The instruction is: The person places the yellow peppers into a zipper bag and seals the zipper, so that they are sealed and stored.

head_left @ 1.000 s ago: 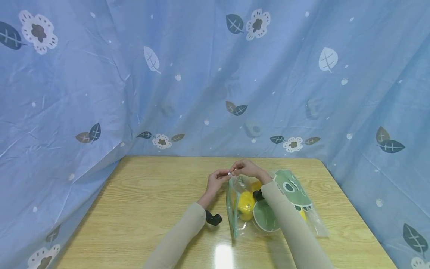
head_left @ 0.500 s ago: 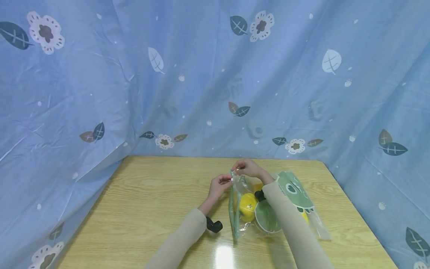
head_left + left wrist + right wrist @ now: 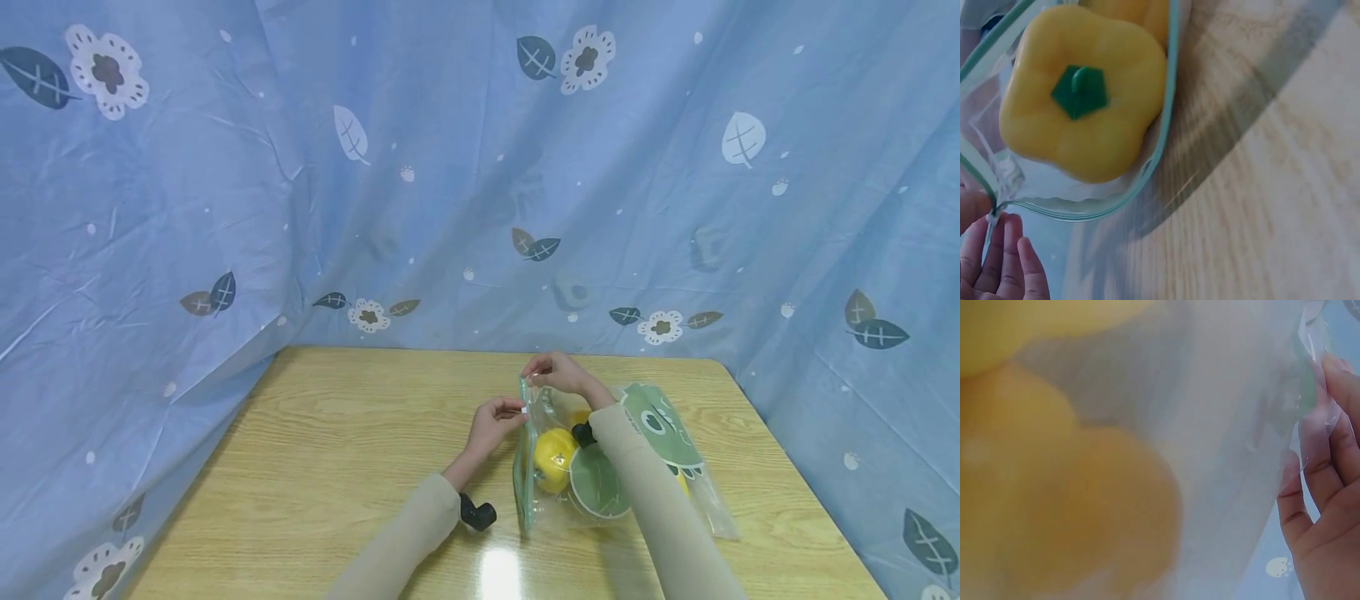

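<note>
A clear zip bag (image 3: 660,422) with a green dinosaur print lies on the table, its green-edged mouth facing left. At the far end of that mouth, my right hand (image 3: 558,373) pinches the bag's corner; the right wrist view shows the clear plastic between its fingers (image 3: 1342,384). Slightly nearer, my left hand (image 3: 491,423) pinches the small white zip slider (image 3: 994,217) between thumb and fingertips. Between the slider and the near end, the mouth gapes. Inside it sits a yellow bell pepper (image 3: 1122,75) with a green stem, with another yellow-orange piece (image 3: 1141,15) behind it.
The wooden table (image 3: 360,425) extends left of the bag and ends at a blue patterned curtain (image 3: 450,167). Black wrist cameras show at both sleeves, the left one (image 3: 477,512) beside the bag's mouth. My right forearm (image 3: 652,492) crosses over the bag.
My left hand has slid the zip slider from the far corner a short way toward me along the bag's mouth. The right hand keeps its pinch on the corner. The head view has shifted slightly.
</note>
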Available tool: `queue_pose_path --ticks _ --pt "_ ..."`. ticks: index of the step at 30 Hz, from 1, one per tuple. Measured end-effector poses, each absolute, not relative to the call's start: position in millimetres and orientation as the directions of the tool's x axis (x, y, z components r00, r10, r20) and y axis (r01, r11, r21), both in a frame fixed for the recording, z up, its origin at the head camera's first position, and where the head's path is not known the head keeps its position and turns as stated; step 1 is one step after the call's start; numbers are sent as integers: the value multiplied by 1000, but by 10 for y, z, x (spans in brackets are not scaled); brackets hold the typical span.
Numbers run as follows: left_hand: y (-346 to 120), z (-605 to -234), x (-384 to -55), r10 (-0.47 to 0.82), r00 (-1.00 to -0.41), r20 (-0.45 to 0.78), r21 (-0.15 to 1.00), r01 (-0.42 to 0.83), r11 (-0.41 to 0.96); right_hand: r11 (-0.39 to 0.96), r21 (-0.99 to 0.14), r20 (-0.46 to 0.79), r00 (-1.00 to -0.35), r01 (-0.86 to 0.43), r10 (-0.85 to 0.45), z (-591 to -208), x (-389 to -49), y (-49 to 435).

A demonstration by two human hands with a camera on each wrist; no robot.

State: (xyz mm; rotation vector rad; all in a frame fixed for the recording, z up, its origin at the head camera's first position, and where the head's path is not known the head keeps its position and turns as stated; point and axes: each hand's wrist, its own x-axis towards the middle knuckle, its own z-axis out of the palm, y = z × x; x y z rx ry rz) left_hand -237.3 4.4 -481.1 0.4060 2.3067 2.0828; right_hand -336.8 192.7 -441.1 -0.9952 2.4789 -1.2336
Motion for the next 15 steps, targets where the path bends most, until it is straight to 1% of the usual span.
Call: queue_pose_path --ticks 2,3,6,11,15 --pt "45 -4813 -2353 199 -966 167 979 187 86 446 -760 104 -765 -473 -635 -4400 -3363 1925" --pt "45 -4814 -2342 201 -965 168 979 187 84 476 -757 80 -786 -448 -613 -4350 -3317 1907" --pt "40 -4811 -2309 217 -961 169 979 190 78 516 -739 65 -808 -433 -586 -4329 -3301 1896" --pt "22 -4813 -2259 254 -955 149 981 175 79 531 -726 68 -814 -436 -577 -4315 -3302 1894" --pt "4 -4851 -2244 292 -950 111 992 124 26 532 -727 67 -815 -435 -575 -4302 -3300 1885"
